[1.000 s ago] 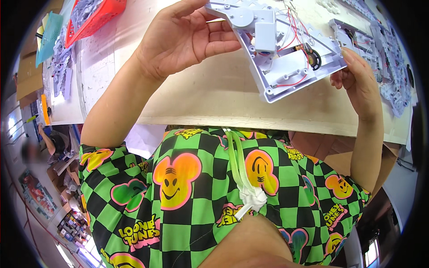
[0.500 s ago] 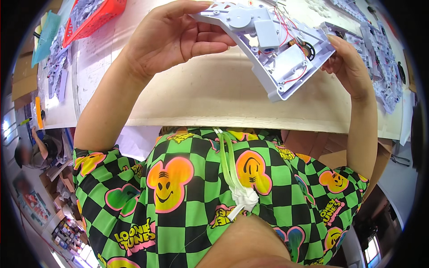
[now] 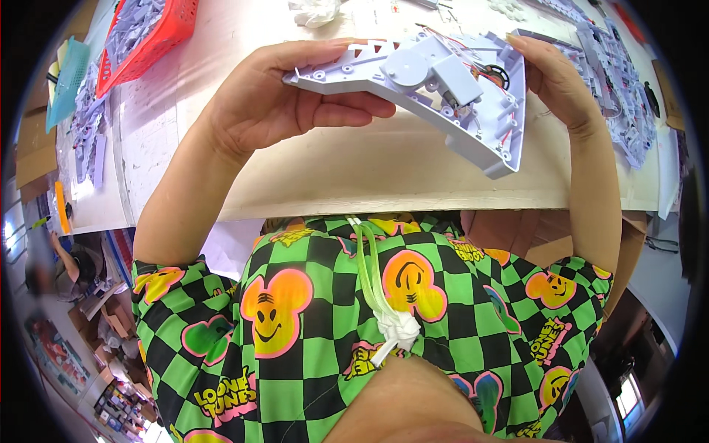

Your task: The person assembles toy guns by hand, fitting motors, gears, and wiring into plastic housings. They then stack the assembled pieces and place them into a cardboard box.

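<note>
A pale lavender plastic housing (image 3: 413,81) is held up above the near part of the table, its open inside facing me. Inside it sit a round disc-shaped cover, a white box-like block, thin red wires and a dark round part that looks like a small speaker. My left hand (image 3: 295,96) grips the narrow left end, thumb on top and fingers underneath. At the wide right end my right hand (image 3: 557,85) pinches the upper corner, thumb on the edge; its other fingers are partly hidden behind the housing.
On the table (image 3: 332,170) at far left stands a red basket (image 3: 155,55) full of lavender parts, beside a teal basket (image 3: 68,81). More loose parts (image 3: 88,136) lie near it. A pile of similar parts (image 3: 624,96) covers the right side. A white crumpled bag (image 3: 316,11) lies at the back.
The housing has turned and tilted: its narrow end has come lower and left, its wide end has swung up on the right. Both hands have moved with it and keep hold.
</note>
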{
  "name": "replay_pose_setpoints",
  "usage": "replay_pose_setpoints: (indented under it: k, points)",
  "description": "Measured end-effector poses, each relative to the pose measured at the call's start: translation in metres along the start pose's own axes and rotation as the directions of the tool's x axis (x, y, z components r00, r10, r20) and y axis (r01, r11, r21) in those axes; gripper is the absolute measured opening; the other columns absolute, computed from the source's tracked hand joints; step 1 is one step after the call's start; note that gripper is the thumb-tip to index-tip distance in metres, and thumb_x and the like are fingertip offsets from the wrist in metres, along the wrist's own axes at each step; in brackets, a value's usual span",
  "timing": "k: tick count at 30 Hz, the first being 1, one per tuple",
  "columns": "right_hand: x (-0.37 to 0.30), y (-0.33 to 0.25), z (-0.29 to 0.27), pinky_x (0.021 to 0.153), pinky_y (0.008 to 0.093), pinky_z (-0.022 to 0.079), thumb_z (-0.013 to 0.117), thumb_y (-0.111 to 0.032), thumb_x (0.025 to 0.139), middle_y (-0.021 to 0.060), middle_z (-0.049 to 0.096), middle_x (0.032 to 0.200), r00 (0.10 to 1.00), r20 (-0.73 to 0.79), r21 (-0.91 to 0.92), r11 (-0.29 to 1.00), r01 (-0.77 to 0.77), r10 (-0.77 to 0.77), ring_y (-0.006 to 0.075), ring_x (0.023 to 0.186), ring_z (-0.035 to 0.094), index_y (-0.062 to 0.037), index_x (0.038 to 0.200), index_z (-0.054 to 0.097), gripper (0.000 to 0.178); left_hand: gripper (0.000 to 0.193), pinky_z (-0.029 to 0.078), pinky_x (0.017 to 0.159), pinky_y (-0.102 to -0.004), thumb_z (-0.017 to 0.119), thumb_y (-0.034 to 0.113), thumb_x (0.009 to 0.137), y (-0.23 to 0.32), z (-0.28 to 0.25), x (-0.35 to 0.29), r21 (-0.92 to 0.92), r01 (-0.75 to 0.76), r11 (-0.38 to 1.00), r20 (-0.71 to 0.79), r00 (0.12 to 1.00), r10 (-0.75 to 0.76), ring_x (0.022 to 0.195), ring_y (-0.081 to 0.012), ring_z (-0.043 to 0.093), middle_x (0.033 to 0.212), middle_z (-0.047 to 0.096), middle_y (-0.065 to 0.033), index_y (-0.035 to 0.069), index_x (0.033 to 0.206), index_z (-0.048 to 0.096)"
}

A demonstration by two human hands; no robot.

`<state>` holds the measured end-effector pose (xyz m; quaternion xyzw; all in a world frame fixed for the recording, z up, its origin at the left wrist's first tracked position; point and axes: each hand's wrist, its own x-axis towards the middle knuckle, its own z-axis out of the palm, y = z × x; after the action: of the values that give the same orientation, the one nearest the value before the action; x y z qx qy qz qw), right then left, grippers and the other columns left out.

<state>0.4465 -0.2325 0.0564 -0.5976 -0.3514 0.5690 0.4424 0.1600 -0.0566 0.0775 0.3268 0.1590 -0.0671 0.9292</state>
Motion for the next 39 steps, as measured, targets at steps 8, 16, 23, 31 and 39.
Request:
replay_pose_setpoints:
  k: [8,16,23,31,39]
  points:
    - [-0.042,-0.050,0.072,0.073,0.0193,0.038,0.057,-0.022,0.081,-0.0001,0.057,0.087,0.745,-0.148,-0.752,0.563,0.342,-0.650,0.0068,0.082,0.049,-0.0009,0.101,0.058,0.029,0.043,0.051,0.080,-0.0314,0.042,0.021,0.088,-0.003,0.005,0.008,0.104,-0.115,0.988,-0.034,0.992,0.119,0.094,-0.0308,0.058,0.105,0.054,-0.0243,-0.011,0.115,0.041]
    - [-0.038,-0.081,0.111,0.049,0.0205,0.040,0.066,-0.021,0.073,0.0078,0.061,0.070,0.889,-0.088,-0.837,0.517,0.178,-0.449,0.0094,0.053,0.052,0.0021,0.092,0.058,0.031,0.043,0.053,0.077,-0.0345,0.040,0.016,0.088,-0.007,0.010,0.018,0.061,-0.172,0.983,-0.067,0.982,0.176,0.094,-0.0342,0.057,0.106,0.053,-0.0253,-0.008,0.122,0.034]
    - [-0.023,-0.093,0.101,0.056,0.0184,0.042,0.062,-0.013,0.076,0.0064,0.062,0.073,0.985,-0.163,-0.629,0.775,-0.055,-0.062,0.0068,0.064,0.055,0.0060,0.093,0.058,0.025,0.042,0.053,0.078,-0.0345,0.040,0.016,0.088,-0.011,0.010,0.016,0.056,-0.179,0.982,-0.064,0.981,0.182,0.094,-0.0341,0.057,0.106,0.053,-0.0257,-0.008,0.122,0.034]
    - [-0.008,-0.083,0.075,0.069,0.0230,0.045,0.064,-0.021,0.075,0.0128,0.062,0.084,0.997,-0.078,-0.438,0.899,-0.014,-0.022,0.0138,0.076,0.058,0.0062,0.099,0.056,0.037,0.041,0.053,0.078,-0.0352,0.041,0.016,0.088,-0.005,0.006,0.025,0.033,-0.168,0.985,-0.050,0.984,0.170,0.094,-0.0338,0.057,0.106,0.053,-0.0252,-0.006,0.122,0.035]
    - [-0.020,-0.084,0.126,0.064,0.0255,0.040,0.063,-0.007,0.071,0.0096,0.059,0.090,0.731,0.172,-0.898,0.199,0.392,-0.661,0.0168,0.077,0.054,-0.0014,0.101,0.056,0.032,0.040,0.048,0.083,-0.0338,0.047,0.019,0.086,-0.004,0.001,-0.009,0.084,-0.267,0.960,-0.071,0.959,0.273,0.094,-0.0284,0.057,0.107,0.055,-0.0160,-0.004,0.118,0.043]
